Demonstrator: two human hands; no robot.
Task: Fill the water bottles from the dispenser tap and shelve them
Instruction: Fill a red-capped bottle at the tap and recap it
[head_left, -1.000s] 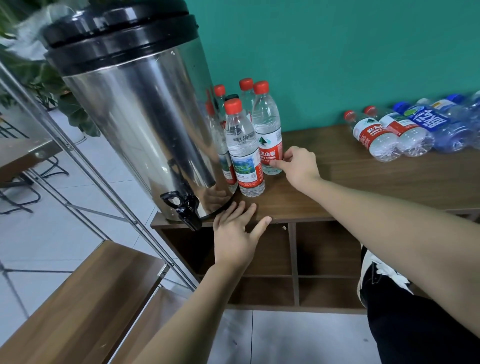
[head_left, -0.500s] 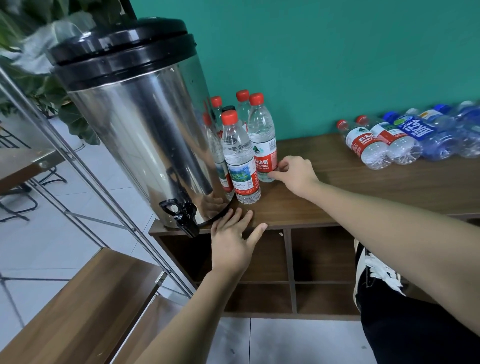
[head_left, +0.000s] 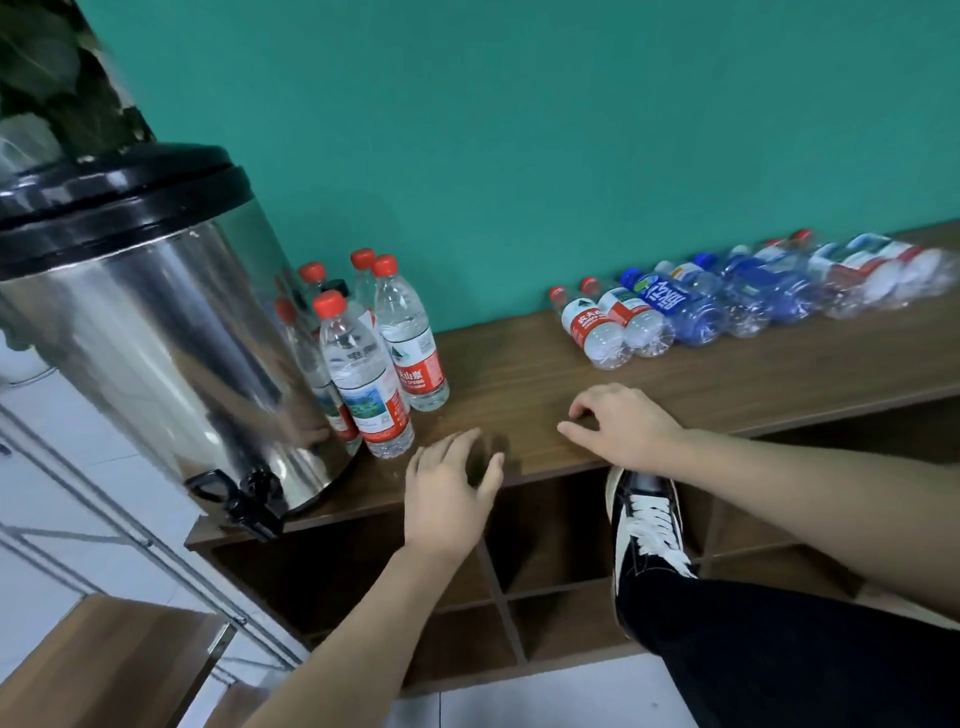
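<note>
Standing beside the dispenser (head_left: 156, 353), six capped bottles (head_left: 363, 374) appear filled. A row of bottles (head_left: 727, 306) lies well apart on the surface (head_left: 519, 379), apparently unfilled. Both hands, left (head_left: 447, 499) and right (head_left: 618, 426), hover with relaxed fingers, grasping nothing.

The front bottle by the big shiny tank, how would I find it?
Find the steel water dispenser on the wooden shelf top. Upright bottles cluster at its right; the front bottle stands nearest the edge, its label showing a green-blue picture above a red band.
</note>
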